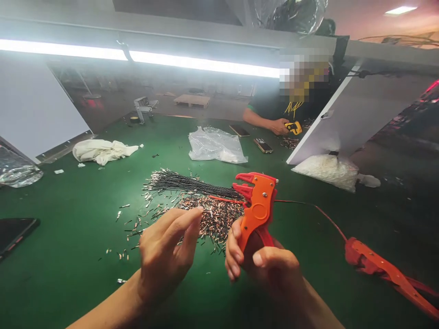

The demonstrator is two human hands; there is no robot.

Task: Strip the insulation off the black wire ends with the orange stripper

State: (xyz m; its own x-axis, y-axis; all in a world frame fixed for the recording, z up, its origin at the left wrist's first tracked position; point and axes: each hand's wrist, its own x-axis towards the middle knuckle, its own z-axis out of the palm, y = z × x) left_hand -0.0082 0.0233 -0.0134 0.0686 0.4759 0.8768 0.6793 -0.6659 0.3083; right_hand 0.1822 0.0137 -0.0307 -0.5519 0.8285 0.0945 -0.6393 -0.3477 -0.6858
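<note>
My right hand point(270, 260) is wrapped round the handles of an orange and red wire stripper point(259, 210), its red jaws pointing left. To its left, my left hand point(168, 246) has thumb and forefinger pressed together; whatever is between the tips is too small to make out. Behind both hands lies a bundle of black wires point(192, 183) with metal ends at the left. A heap of short cut wire pieces with bare copper point(219, 219) spreads just beyond my fingertips. A thin red wire point(226, 199) runs across behind the stripper's jaws.
A second orange tool point(387, 269) lies at the right on the green table point(68, 256). Farther back are a clear plastic bag point(217, 146), two phones, a white cloth point(103, 151) and a bag of white pieces point(329, 171). Across the table, a person's hand point(279, 126) holds a yellow tool.
</note>
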